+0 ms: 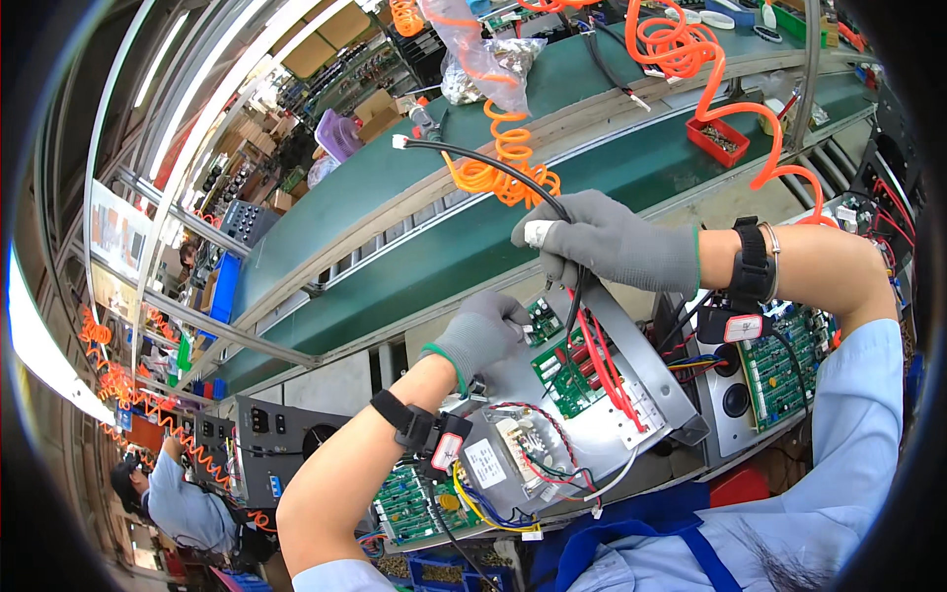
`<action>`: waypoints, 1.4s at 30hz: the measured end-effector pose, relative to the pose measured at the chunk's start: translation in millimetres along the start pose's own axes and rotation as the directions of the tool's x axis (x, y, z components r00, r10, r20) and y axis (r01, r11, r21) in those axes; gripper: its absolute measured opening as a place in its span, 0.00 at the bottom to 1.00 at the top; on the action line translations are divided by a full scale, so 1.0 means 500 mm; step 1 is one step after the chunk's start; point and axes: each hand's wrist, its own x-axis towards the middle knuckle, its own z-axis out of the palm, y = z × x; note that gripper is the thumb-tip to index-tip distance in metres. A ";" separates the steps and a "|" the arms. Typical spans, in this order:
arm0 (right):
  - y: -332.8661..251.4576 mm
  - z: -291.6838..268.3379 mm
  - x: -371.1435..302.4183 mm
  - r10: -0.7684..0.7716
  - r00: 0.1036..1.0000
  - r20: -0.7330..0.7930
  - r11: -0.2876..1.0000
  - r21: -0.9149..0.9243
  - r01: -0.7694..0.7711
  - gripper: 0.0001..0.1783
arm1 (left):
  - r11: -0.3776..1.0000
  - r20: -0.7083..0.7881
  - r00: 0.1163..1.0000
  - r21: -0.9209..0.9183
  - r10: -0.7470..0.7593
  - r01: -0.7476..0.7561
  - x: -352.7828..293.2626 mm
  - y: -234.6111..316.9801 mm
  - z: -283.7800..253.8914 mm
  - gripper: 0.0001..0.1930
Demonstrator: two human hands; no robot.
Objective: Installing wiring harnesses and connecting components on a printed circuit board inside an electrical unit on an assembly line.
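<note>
My right hand [617,242], in a grey knit glove, is closed round a black cable [483,163] above the metal chassis. The cable's free end reaches up and left to a white connector [400,142], and its other part hangs down toward the chassis. My left hand [480,338], gloved too, rests low over the far left side of the open metal chassis [498,390], fingers curled beside a small green board [542,324]; what they hold, if anything, is hidden. Inside the chassis sit a larger circuit board [572,380], red wires [604,365] and a white-topped transformer-like part [520,439].
Beyond the chassis runs a green conveyor belt [395,261] with a metal rail. Orange coiled hoses [508,178] hang above it. A red bin [718,141] of small parts stands at the far right. More chassis units [779,370] flank mine. Another person [187,508] works at left.
</note>
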 end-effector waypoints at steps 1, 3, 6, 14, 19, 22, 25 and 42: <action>0.000 -0.003 -0.002 0.004 1.000 0.002 1.000 0.002 -0.004 0.20 | 1.000 0.003 1.000 -0.003 -0.003 0.003 0.003 0.005 -0.002 0.09; 0.002 -0.006 -0.004 0.001 1.000 -0.004 1.000 -0.013 -0.001 0.20 | 0.993 -0.025 0.993 0.007 -0.115 0.115 0.003 0.015 -0.009 0.08; 0.026 -0.008 0.003 -0.049 0.999 -0.020 0.997 0.057 0.050 0.18 | 0.991 -0.067 0.997 0.128 0.037 -0.028 0.020 0.004 -0.003 0.08; 0.039 -0.014 0.007 -0.039 0.999 0.016 0.997 0.073 0.037 0.18 | 0.972 -0.128 0.988 0.204 -0.090 0.115 0.038 -0.035 -0.023 0.14; 0.041 -0.020 0.011 -0.023 0.999 0.026 0.997 0.073 0.021 0.18 | 0.955 -0.043 0.963 0.127 -0.265 0.268 0.034 -0.020 -0.029 0.16; 0.046 -0.022 0.014 -0.032 0.999 0.026 0.997 0.071 0.030 0.18 | 0.942 -0.024 0.961 0.193 -0.276 0.275 0.034 -0.008 -0.029 0.15; 0.048 -0.021 0.013 -0.053 0.998 0.027 0.995 0.089 0.050 0.18 | 0.915 0.049 0.916 0.096 -0.398 0.392 0.036 0.007 -0.027 0.14; 0.057 -0.012 0.016 -0.075 0.997 -0.029 0.993 0.085 0.078 0.17 | 0.942 0.063 0.943 0.104 -0.327 0.319 0.039 0.008 -0.019 0.14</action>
